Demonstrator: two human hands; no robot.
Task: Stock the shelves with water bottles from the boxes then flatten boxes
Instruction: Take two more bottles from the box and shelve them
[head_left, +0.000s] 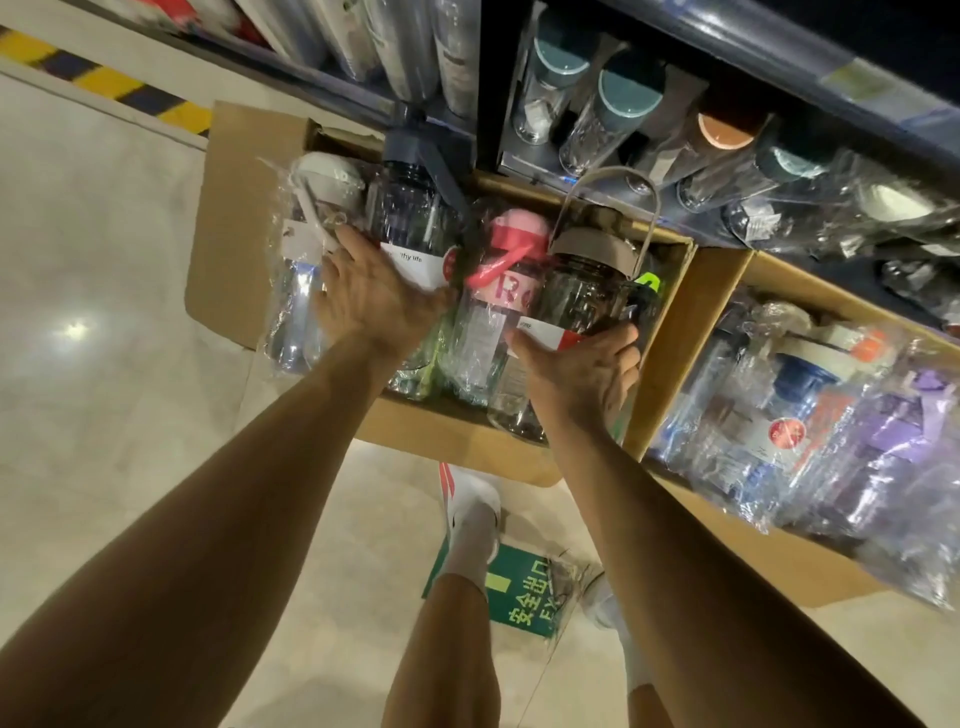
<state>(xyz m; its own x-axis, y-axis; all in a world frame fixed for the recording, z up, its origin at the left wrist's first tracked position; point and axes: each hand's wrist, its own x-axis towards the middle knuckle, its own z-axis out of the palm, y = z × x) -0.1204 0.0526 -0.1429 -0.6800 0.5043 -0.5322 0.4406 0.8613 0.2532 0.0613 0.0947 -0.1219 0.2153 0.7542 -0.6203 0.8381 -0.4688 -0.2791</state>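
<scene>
Two grips reaching into an open carton of wrapped water bottles, seen from above.

At frame centre the right grip (582, 374) curls its fingers round the base of a smoky bottle (587, 291) with a taupe lid. The left grip (374, 296) lies with fingers spread flat against a navy bottle (405, 208), holding nothing. Both bottles stand in the nearer box (234, 208) with a pink-capped bottle (511, 244) between them and a white-capped bottle (322, 182) at the left; at least four bottles are countable there. A second box (691, 332), also full, touches it at right. Two boxes sit on a pale tiled floor (104, 312) below a dark shelf (779, 47), stocked across the top of the frame. One hazard stripe (104, 83) is at upper left, one green floor sign (519, 592) at lower centre.
</scene>
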